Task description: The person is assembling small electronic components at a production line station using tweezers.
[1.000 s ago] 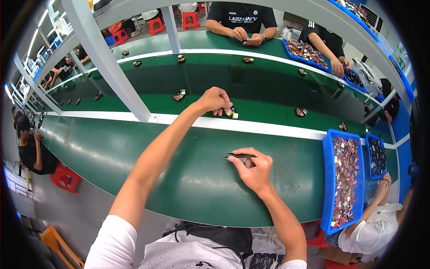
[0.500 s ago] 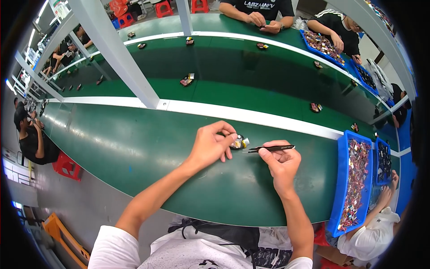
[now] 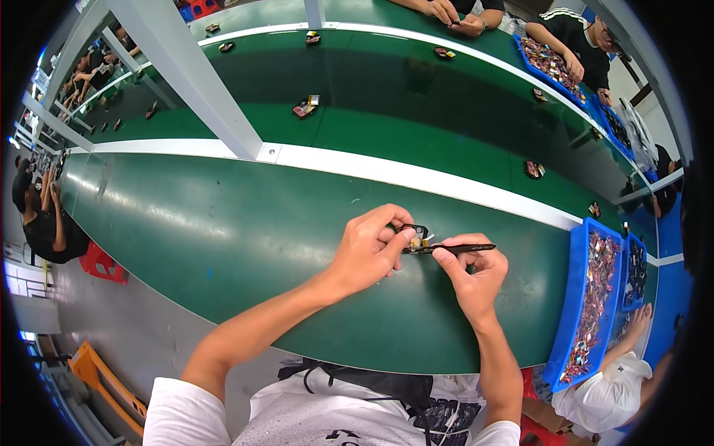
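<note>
The left hand (image 3: 367,251) pinches a part (image 3: 420,231) between thumb and fingers — it sits between the 2 hands, over the surface (image 3: 216,245). The right hand (image 3: 478,276) pinches tweezers (image 3: 474,247), tips by the part's near edge; contact is unclear. Right of the hands stands a tray (image 3: 567,312); beyond them lies a belt (image 3: 401,141).

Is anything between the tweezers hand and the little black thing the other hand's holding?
No, nothing visible: the black tweezers in the right hand reach up to the small black part. The left hand covers its left side. Whether the tips touch is unclear.
</note>
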Demonstrator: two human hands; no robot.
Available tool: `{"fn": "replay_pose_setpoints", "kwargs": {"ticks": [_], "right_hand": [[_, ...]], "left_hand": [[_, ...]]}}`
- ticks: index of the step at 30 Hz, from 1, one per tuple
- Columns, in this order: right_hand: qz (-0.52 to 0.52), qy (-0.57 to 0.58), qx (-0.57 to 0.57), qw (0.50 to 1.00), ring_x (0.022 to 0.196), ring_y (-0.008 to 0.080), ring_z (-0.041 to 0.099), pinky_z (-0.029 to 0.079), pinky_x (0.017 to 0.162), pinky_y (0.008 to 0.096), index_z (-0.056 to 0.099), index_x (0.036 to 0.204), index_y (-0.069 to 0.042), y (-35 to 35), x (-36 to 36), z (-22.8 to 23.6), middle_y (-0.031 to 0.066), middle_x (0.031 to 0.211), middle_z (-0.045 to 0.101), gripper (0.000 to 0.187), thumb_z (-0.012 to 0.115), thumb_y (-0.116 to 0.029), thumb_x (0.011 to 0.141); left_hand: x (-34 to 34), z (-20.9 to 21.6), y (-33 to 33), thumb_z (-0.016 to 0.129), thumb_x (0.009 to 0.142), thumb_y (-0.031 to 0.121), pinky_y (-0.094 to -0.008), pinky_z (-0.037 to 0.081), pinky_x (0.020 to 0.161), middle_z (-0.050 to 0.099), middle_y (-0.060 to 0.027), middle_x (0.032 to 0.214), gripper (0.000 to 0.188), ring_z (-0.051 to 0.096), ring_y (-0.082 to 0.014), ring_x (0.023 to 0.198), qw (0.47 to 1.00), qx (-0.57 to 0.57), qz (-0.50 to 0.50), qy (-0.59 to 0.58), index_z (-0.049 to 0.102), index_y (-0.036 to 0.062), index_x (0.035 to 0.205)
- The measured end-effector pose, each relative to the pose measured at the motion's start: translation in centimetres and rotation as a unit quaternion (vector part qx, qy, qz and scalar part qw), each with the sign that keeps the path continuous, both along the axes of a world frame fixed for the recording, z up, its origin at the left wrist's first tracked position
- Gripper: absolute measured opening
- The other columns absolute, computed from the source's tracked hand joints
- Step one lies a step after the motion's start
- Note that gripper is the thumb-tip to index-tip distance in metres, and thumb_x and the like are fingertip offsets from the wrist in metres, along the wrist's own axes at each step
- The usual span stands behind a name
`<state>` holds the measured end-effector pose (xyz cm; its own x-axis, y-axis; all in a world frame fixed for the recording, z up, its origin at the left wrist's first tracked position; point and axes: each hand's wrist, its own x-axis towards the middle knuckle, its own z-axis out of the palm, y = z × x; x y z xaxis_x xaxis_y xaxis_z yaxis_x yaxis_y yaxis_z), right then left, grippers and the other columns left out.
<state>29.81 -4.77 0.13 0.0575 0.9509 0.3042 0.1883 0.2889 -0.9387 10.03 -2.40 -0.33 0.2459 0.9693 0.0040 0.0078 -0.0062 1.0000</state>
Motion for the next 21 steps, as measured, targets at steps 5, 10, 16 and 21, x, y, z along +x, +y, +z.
{"fn": "replay_pose_setpoints", "kwargs": {"ticks": [5, 10, 16, 21], "right_hand": [[-0.006, -0.015, -0.009, 1.000, 0.048, -0.0015, 0.041, 0.026, 0.046, 0.0188, 0.073, 0.090, 0.002, 0.11, 0.28, -0.36, -0.0046, 0.061, 0.059, 0.012, 0.081, 0.003, 0.081], [-0.007, -0.028, -0.009, 1.000, 0.047, -0.0020, 0.039, 0.025, 0.045, 0.0193, 0.073, 0.090, 0.001, 0.02, 0.14, -0.30, -0.0049, 0.060, 0.058, 0.013, 0.082, 0.003, 0.081], [0.000, -0.033, -0.016, 0.999, 0.047, -0.0021, 0.038, 0.024, 0.045, 0.0194, 0.074, 0.091, 0.001, 0.00, 0.28, -0.30, -0.0057, 0.060, 0.057, 0.013, 0.082, 0.003, 0.081], [0.018, 0.081, -0.102, 0.991, 0.054, -0.0020, 0.045, 0.028, 0.046, 0.0184, 0.071, 0.095, 0.002, 0.21, 0.49, -0.29, -0.0034, 0.071, 0.063, 0.014, 0.080, 0.003, 0.084]], "left_hand": [[0.11, -0.26, -0.05, 0.063, 0.098, 0.003, -0.0231, 0.048, 0.042, 0.065, -0.0091, 0.095, 0.014, 0.064, -0.0105, 0.057, 0.999, 0.032, 0.003, 0.014, 0.060, -0.0037, 0.109], [0.28, -0.28, -0.15, 0.063, 0.098, 0.002, -0.0230, 0.048, 0.042, 0.065, -0.0089, 0.093, 0.014, 0.064, -0.0102, 0.057, 0.998, 0.051, 0.008, 0.024, 0.060, -0.0034, 0.110], [0.44, -0.66, -0.31, 0.064, 0.097, 0.002, -0.0231, 0.048, 0.043, 0.066, -0.0085, 0.091, 0.014, 0.065, -0.0100, 0.058, 0.995, 0.083, 0.010, 0.049, 0.060, -0.0027, 0.109], [0.54, -0.93, -0.36, 0.065, 0.097, 0.001, -0.0246, 0.048, 0.045, 0.064, -0.0080, 0.089, 0.013, 0.065, -0.0105, 0.059, 0.980, 0.178, 0.023, 0.089, 0.060, -0.0024, 0.109]]}}
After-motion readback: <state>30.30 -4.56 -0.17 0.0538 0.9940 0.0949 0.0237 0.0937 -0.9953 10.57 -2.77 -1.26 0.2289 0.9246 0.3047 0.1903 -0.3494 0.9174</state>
